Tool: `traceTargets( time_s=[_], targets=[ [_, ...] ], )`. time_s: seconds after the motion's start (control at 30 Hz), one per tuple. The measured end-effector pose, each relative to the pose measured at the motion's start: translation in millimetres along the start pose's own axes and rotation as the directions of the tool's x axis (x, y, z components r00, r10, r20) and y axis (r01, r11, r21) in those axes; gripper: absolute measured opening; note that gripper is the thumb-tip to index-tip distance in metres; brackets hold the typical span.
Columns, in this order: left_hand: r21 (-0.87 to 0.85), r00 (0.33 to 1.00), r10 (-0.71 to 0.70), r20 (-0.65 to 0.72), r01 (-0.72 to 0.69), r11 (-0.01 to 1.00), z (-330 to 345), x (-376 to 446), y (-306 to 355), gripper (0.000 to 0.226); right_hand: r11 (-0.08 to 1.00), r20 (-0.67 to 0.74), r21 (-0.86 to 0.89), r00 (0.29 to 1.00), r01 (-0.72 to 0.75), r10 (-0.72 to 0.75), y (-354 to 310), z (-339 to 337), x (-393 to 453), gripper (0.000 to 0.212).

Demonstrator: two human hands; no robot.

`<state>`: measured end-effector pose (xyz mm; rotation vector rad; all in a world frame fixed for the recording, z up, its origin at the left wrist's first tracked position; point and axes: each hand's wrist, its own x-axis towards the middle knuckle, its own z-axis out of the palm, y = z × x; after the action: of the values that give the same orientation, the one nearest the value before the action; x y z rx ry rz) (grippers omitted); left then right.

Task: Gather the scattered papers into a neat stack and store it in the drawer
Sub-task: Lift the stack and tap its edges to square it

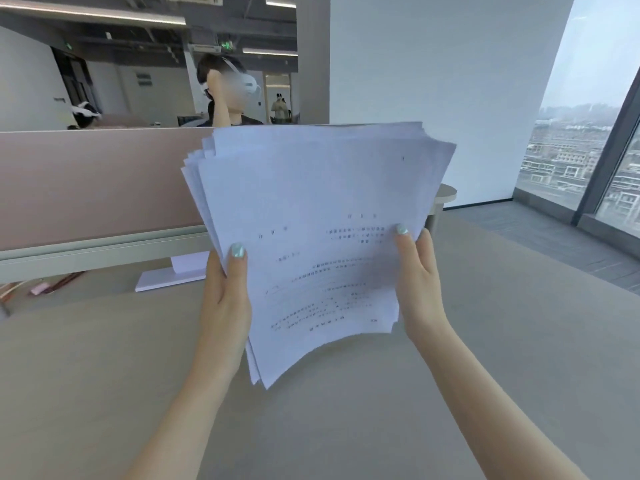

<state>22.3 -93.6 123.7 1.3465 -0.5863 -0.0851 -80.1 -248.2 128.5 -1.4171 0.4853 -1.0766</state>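
Note:
A stack of white printed papers (318,209) is held upright above the beige desk (104,368), its sheets fanned out unevenly at the top and left edges. My left hand (228,299) grips the stack's left edge with the thumb on the front sheet. My right hand (419,282) grips the right edge, thumb likewise on the front. The bottom corner of the stack hangs just above the desk surface. No drawer is in view.
A pink partition (97,188) runs along the desk's far side, with a white monitor base (166,277) in front of it. A person wearing a headset sits behind the partition. Floor-to-ceiling windows (588,161) stand at the right, past the desk's edge.

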Motion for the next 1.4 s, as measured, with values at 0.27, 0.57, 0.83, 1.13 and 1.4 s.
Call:
traceTargets(
  time_s=[0.27, 0.57, 0.83, 1.13, 1.4],
  targets=[
    [0.041, 0.999, -0.034, -0.023, 0.035, 0.999, 2, 1, -43, 0.018, 0.997, 0.077, 0.019, 0.995, -0.072, 0.071, 12, -3, -2, 0.016],
    [-0.006, 0.996, 0.047, 0.070, -0.047, 0.999, -2, 6, -19, 0.018, 0.998, 0.040, 0.028, 0.998, 0.050, -0.051, -15, -18, 1, 0.028],
    [0.022, 0.988, 0.157, -0.014, -0.156, 0.987, 9, 10, -7, 0.014, 1.000, 0.062, 0.003, 0.998, 0.019, -0.020, -14, -33, 5, 0.016],
    [-0.057, 0.974, 0.221, -0.057, -0.225, 0.973, 38, 21, 23, 0.012, 0.983, 0.100, 0.115, 0.983, 0.143, -0.155, -40, -30, 14, 0.016],
    [0.032, 0.933, -0.219, 0.284, 0.219, 0.975, 20, 10, -54, 0.024, 0.955, 0.386, -0.051, 0.876, -0.293, 0.289, 15, -57, 20, 0.023]
  ],
)
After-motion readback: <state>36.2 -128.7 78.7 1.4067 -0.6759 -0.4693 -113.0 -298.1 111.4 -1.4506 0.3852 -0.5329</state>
